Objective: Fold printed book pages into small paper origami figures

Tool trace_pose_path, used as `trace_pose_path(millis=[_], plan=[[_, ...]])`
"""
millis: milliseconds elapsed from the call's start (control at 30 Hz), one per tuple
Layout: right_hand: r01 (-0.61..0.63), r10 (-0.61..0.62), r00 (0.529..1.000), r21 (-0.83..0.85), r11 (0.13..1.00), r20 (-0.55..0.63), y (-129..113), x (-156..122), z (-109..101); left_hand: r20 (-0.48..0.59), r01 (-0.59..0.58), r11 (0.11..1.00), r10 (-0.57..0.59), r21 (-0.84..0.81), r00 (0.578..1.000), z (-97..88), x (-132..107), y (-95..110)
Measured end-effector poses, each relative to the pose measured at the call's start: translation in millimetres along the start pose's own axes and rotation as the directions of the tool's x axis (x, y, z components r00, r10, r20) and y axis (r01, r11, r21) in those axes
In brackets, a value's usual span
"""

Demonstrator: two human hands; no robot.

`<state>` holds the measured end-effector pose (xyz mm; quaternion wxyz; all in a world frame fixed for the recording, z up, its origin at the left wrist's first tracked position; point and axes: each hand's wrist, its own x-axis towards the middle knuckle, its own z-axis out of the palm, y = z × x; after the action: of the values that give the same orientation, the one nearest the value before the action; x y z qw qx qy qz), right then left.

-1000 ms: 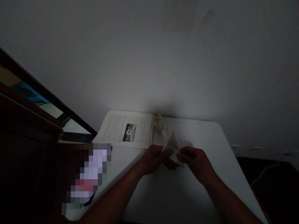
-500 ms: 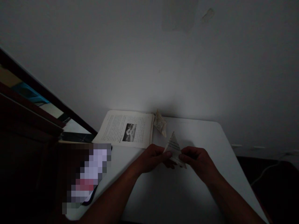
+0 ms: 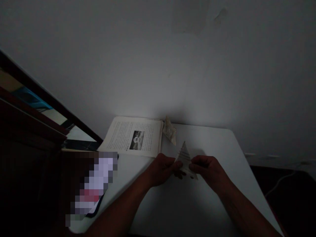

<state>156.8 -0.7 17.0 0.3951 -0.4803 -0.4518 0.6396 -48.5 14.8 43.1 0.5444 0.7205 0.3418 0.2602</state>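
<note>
Left hand [image 3: 161, 171] is gripping the left side of a folded paper triangle [image 3: 184, 158], its thumb lying on the front and fingers curling behind, probably to support it. Right hand [image 3: 206, 167] is pinching the opposite edge, seemingly to control that flap. Between them the paper is hovering above the white table [image 3: 209, 140], its tip pointing far. At near left, a pixelated object [image 3: 95, 184], perhaps a phone, is lying along the table's left edge, perhaps for easy viewing. Farther off, a printed book [image 3: 123, 135] is lying flat near the wall [image 3: 148, 65], apparently set aside. Just right of it, another folded paper shape [image 3: 169, 132] is resting, possibly parked out of the way.
</note>
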Motion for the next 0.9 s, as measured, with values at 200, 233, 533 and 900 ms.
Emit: trace_pose_path(millis=[200,233,533,900], plan=[[-0.008,0.008,1.0,0.013,1.0,0.002,1.1,1.3,0.3,-0.036,-0.033,0.999,0.033,-0.003,0.999,0.9,-0.8,-0.6],[-0.011,0.011,1.0,-0.009,1.0,0.005,1.0,1.2,0.2,-0.064,-0.023,0.999,0.025,0.029,0.998,0.8,-0.3,-1.0],[-0.016,0.017,1.0,-0.061,0.998,0.021,0.6,2.3,-1.4,-0.11,-0.049,0.983,0.069,0.175,0.992,0.1,0.2,-4.2],[-0.035,0.034,0.999,-0.041,0.999,-0.015,2.8,1.2,-0.7,-0.155,-0.041,0.969,0.08,0.244,0.985,1.5,1.5,-3.8]])
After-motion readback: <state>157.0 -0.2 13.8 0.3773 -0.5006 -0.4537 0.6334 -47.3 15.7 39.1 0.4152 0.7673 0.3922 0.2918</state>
